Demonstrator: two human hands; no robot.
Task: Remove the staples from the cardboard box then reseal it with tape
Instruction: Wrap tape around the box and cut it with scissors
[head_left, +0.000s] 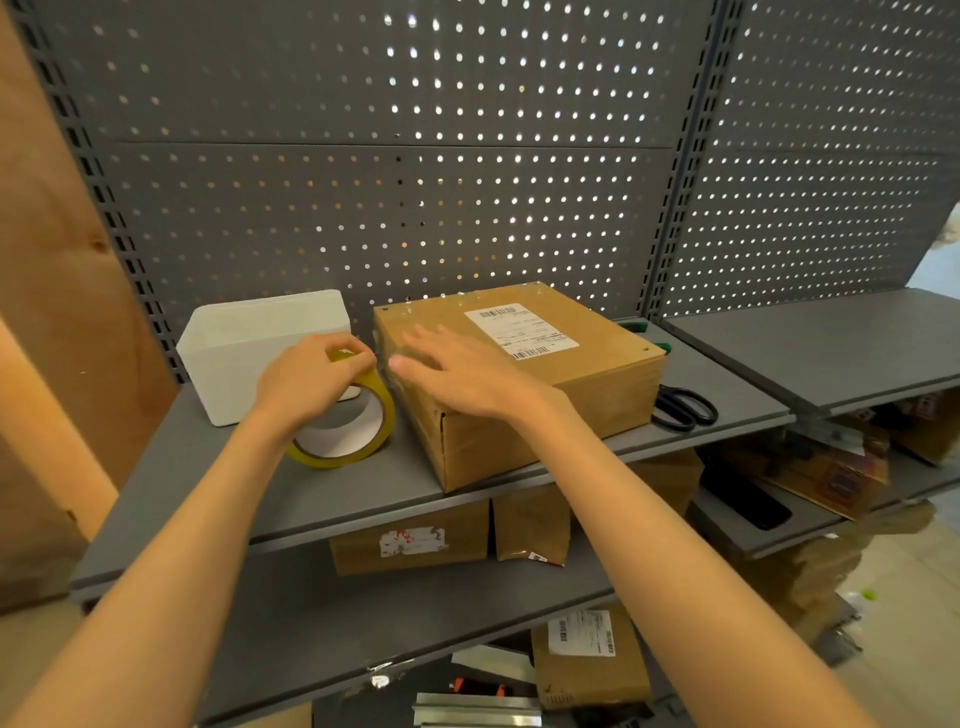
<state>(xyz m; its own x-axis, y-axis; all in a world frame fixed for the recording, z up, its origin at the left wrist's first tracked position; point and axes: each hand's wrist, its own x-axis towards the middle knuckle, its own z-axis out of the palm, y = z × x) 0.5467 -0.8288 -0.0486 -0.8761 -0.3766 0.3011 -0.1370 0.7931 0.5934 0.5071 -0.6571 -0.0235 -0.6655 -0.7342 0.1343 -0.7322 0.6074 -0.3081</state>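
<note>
Left, the left hand (304, 387) pinches the tape roll (347, 427) beside the cardboard box (524, 384); right hand (457, 371) flat, fingers apart, on its blurred corner.

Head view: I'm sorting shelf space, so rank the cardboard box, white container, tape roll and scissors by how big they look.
1. cardboard box
2. white container, partly behind the left hand
3. tape roll, nearer the camera, so unsure
4. scissors, partly hidden by the box
</note>
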